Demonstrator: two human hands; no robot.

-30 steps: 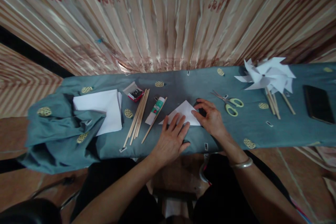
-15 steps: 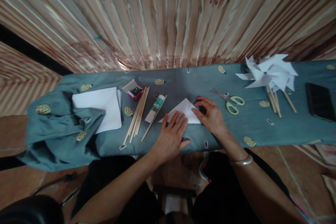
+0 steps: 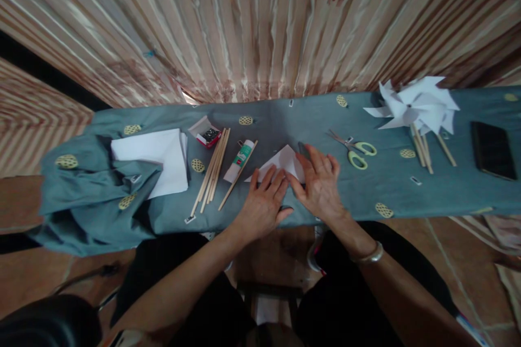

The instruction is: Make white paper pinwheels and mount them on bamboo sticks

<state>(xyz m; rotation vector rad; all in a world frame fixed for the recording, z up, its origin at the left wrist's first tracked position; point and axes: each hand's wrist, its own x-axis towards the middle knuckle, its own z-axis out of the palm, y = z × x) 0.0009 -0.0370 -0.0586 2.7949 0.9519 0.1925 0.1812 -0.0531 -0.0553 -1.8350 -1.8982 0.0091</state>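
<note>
A white sheet of paper (image 3: 285,157), folded into a triangle, lies on the cloth in front of me. My left hand (image 3: 262,203) rests flat on its lower left part, fingers stretched out and thumb apart. At the right corner my right hand (image 3: 321,187) grips the paper, thumb and fingers bringing that corner inward; the fingers partly hide the fold. Left of the paper lie a glue stick (image 3: 239,160) with a green label and a single wooden stick beside it. Scissors (image 3: 355,150) with light green handles lie right of my right hand.
Several wooden sticks (image 3: 212,173) and an open small box (image 3: 207,133) of dark bits lie to the left. Further left is a stack of white paper (image 3: 169,165), partly under bunched cloth. White paper pinwheels (image 3: 415,104) on sticks and a black phone (image 3: 493,149) lie right.
My right hand has moved inward and turned lower, taking the paper's right corner with it toward the middle. My left hand stays on the paper. The view has shifted slightly.
</note>
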